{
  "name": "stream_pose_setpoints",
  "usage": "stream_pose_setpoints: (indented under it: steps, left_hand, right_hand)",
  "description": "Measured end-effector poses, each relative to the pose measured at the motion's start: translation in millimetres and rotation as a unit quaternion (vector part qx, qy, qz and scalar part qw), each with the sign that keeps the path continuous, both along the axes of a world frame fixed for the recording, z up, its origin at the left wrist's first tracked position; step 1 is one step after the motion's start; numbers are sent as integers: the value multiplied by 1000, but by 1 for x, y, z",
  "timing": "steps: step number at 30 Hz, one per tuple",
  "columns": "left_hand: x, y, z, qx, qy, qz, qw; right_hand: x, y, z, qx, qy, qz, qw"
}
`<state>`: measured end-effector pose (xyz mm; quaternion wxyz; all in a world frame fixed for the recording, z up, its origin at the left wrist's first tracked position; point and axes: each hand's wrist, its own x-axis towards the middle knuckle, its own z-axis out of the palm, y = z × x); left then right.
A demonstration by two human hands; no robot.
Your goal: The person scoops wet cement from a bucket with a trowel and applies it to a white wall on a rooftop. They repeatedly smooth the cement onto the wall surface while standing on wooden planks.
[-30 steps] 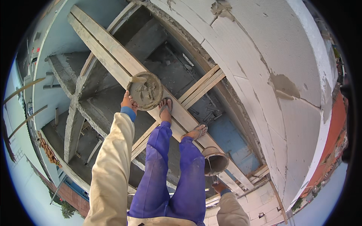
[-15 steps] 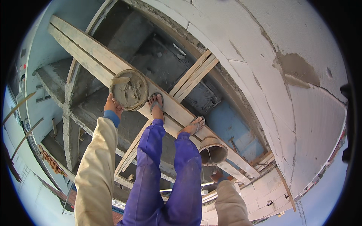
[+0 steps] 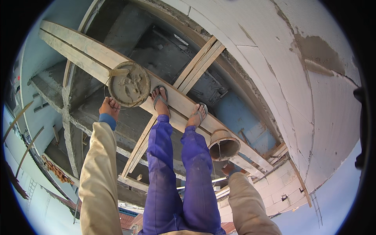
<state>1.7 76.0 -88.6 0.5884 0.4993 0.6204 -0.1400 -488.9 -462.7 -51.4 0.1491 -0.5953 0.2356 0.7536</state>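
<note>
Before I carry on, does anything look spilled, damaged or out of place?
One thing: on the pale wall at upper right, a darker, ragged patch of what looks like mortar stands out, with a ridge along its lower edge. I see no spill around the mortar bucket held by the left hand.

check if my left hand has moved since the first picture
Yes: judged against the wooden planks, your left hand now sits farther below their near edge in the view.
</note>
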Motion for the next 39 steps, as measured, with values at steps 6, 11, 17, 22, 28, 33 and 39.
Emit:
stream_pose_setpoints:
  steps: [6,11,17,22,28,33,39]
  left_hand:
    - [-14,-1,-3,5,-1,36,999]
    - [-18,-16,-6,-13,-34,-12,999]
    - [-32,-14,-33,60,-54,42,996]
    - [-55,0,-49,43,-78,31,996]
    - [-54,-16,-46,98,-58,-46,992]
    - [-48,-7,-32,99,-5,-117,988]
    - [-54,1,-31,2,-60,-67,996]
  right_hand:
    - [42,7,10,-68,-18,-29,997]
    - [151,27,20,-103,-233,12,967]
    - [393,135,20,75,-529,-71,842]
    - [558,315,8,220,-751,126,609]
    - [607,456,-1,69,-494,474,726]
    - [576,448,-20,-33,-273,540,796]
    - [537,399,-47,57,-366,554,745]
